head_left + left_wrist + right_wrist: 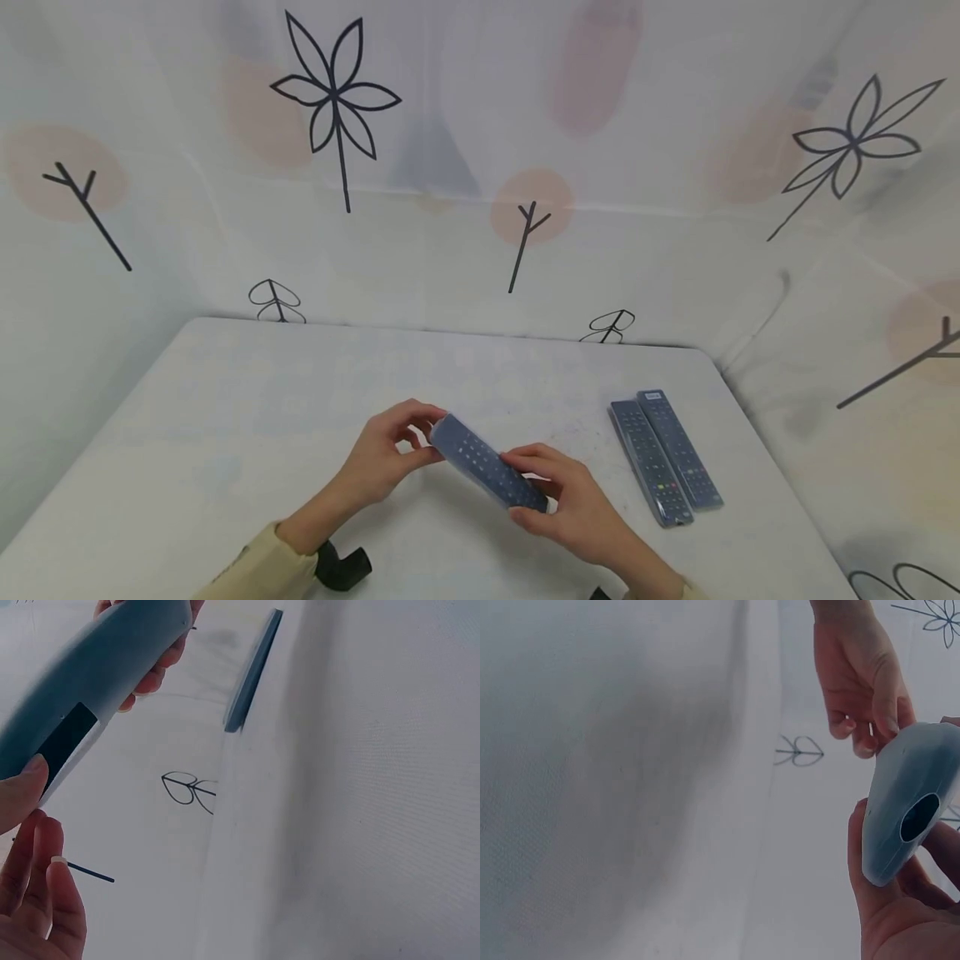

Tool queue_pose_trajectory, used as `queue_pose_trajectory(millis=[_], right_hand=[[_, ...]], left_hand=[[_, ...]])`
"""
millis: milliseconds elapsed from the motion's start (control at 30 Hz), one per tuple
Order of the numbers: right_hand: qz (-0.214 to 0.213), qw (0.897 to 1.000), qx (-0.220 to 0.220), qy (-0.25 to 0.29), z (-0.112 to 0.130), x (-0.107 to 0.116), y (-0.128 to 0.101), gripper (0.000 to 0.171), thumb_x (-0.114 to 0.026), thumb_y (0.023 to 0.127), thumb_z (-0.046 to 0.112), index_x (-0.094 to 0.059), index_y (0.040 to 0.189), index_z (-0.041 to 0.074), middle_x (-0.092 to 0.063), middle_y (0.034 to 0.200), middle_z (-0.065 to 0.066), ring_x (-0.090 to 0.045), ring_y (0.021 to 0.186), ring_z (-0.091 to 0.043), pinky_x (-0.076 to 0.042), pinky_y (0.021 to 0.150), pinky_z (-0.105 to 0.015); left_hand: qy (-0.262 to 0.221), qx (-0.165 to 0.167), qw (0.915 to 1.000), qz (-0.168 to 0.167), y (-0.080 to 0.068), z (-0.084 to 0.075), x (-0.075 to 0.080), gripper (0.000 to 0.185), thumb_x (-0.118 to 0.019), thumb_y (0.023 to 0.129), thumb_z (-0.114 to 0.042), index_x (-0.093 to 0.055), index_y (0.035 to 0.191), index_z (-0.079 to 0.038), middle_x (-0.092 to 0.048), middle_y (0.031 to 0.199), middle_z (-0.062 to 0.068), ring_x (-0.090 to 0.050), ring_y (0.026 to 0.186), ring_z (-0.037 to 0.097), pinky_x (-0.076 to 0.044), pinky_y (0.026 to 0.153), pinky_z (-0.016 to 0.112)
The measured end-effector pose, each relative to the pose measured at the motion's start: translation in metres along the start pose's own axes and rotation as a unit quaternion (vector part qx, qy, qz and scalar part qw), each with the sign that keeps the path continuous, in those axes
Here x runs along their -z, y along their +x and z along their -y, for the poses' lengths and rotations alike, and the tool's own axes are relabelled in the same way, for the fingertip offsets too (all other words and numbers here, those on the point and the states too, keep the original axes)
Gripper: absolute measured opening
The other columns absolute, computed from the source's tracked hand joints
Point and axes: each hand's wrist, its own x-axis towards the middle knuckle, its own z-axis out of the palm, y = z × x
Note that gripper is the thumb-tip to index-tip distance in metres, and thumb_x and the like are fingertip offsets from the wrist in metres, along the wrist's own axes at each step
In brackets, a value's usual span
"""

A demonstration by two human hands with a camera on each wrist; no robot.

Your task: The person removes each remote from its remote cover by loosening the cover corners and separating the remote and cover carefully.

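A blue-grey remote control with rows of pale buttons is held tilted over the table. My left hand pinches its upper left end between thumb and fingers. Around the lower right end, my right hand grips with the thumb on one edge and fingers on the other. In the left wrist view, the smooth underside of the remote shows a dark rectangle close to the left thumb. The right wrist view has the rounded end of the remote, with a dark oval in it.
Two more remotes lie side by side on the right of the white table: a nearer one with coloured buttons and a farther one. A patterned cloth wall stands behind the table and on both sides.
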Motion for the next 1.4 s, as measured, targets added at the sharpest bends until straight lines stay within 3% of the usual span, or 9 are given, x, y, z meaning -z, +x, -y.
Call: queue_pose_trajectory(millis=[133, 300, 367, 533, 700, 833, 1167, 1400], right_hand=[[0.018, 0.999, -0.006, 0.030, 0.000, -0.002, 0.000, 0.052, -0.078, 0.086, 0.017, -0.062, 0.135, 0.013, -0.057, 0.130, -0.007, -0.055, 0.116, -0.030, -0.051, 0.094, -0.032], [0.041, 0.997, -0.011, 0.061, 0.001, -0.005, -0.001, 0.049, -0.074, 0.089, 0.014, -0.060, 0.136, 0.010, -0.056, 0.131, -0.011, -0.055, 0.116, -0.030, -0.052, 0.092, -0.031], [0.047, 0.996, -0.006, 0.072, 0.001, -0.006, -0.001, 0.049, -0.073, 0.089, 0.011, -0.059, 0.136, 0.007, -0.056, 0.131, -0.012, -0.055, 0.116, -0.030, -0.052, 0.092, -0.032], [0.057, 0.994, 0.009, 0.089, -0.001, -0.010, -0.001, 0.048, -0.070, 0.089, 0.007, -0.059, 0.135, 0.002, -0.056, 0.130, -0.016, -0.057, 0.113, -0.026, -0.053, 0.090, -0.031], [0.064, 0.993, 0.011, 0.095, -0.001, -0.013, 0.000, 0.046, -0.065, 0.090, 0.006, -0.058, 0.135, 0.002, -0.056, 0.130, -0.016, -0.057, 0.112, -0.024, -0.052, 0.091, -0.031], [0.073, 0.992, 0.018, 0.105, -0.002, -0.014, 0.001, 0.046, -0.061, 0.090, 0.002, -0.058, 0.136, 0.003, -0.056, 0.132, -0.017, -0.057, 0.112, -0.024, -0.051, 0.093, -0.032], [0.065, 0.994, 0.013, 0.082, -0.003, -0.014, 0.003, 0.038, -0.060, 0.100, 0.016, -0.058, 0.136, 0.005, -0.058, 0.131, -0.014, -0.057, 0.109, -0.022, -0.051, 0.090, -0.029], [0.044, 0.998, -0.007, 0.050, -0.002, -0.017, 0.004, 0.036, -0.062, 0.098, 0.017, -0.061, 0.132, 0.008, -0.060, 0.129, -0.010, -0.057, 0.112, -0.027, -0.052, 0.090, -0.034]], left_hand=[[-0.004, -0.016, 0.9998, -0.012, 0.000, -0.001, 0.000, 0.046, -0.082, 0.079, 0.000, -0.067, 0.119, -0.014, -0.066, 0.104, -0.002, -0.060, 0.085, 0.017, -0.052, 0.069, 0.028], [-0.012, -0.025, 0.9995, -0.017, 0.000, -0.020, 0.002, 0.042, -0.081, 0.076, 0.008, -0.067, 0.113, -0.006, -0.065, 0.095, 0.000, -0.057, 0.078, 0.019, -0.051, 0.068, 0.028], [-0.018, -0.029, 0.9993, -0.018, 0.000, -0.020, 0.001, 0.042, -0.081, 0.076, 0.008, -0.067, 0.113, -0.006, -0.064, 0.094, -0.001, -0.056, 0.078, 0.018, -0.051, 0.068, 0.027], [-0.041, -0.044, 0.9980, -0.021, -0.002, 0.000, -0.001, 0.047, -0.083, 0.075, 0.005, -0.067, 0.116, -0.011, -0.063, 0.100, 0.001, -0.059, 0.082, 0.019, -0.051, 0.067, 0.028], [-0.079, -0.025, 0.9965, 0.003, -0.003, -0.001, -0.001, 0.047, -0.083, 0.079, -0.001, -0.064, 0.120, -0.014, -0.065, 0.120, 0.004, -0.062, 0.102, 0.019, -0.055, 0.074, 0.031], [-0.103, -0.007, 0.9944, 0.023, -0.003, -0.004, -0.002, 0.044, -0.079, 0.083, -0.001, -0.062, 0.121, -0.012, -0.068, 0.120, 0.006, -0.064, 0.104, 0.022, -0.057, 0.078, 0.036], [-0.112, -0.001, 0.9937, 0.003, -0.004, -0.011, -0.003, 0.039, -0.078, 0.083, 0.001, -0.063, 0.118, -0.008, -0.069, 0.113, 0.008, -0.066, 0.100, 0.021, -0.058, 0.074, 0.034], [-0.090, 0.017, 0.9957, -0.011, -0.004, -0.017, -0.004, 0.036, -0.078, 0.085, -0.005, -0.065, 0.117, -0.013, -0.067, 0.111, 0.003, -0.065, 0.100, 0.020, -0.056, 0.072, 0.031]])
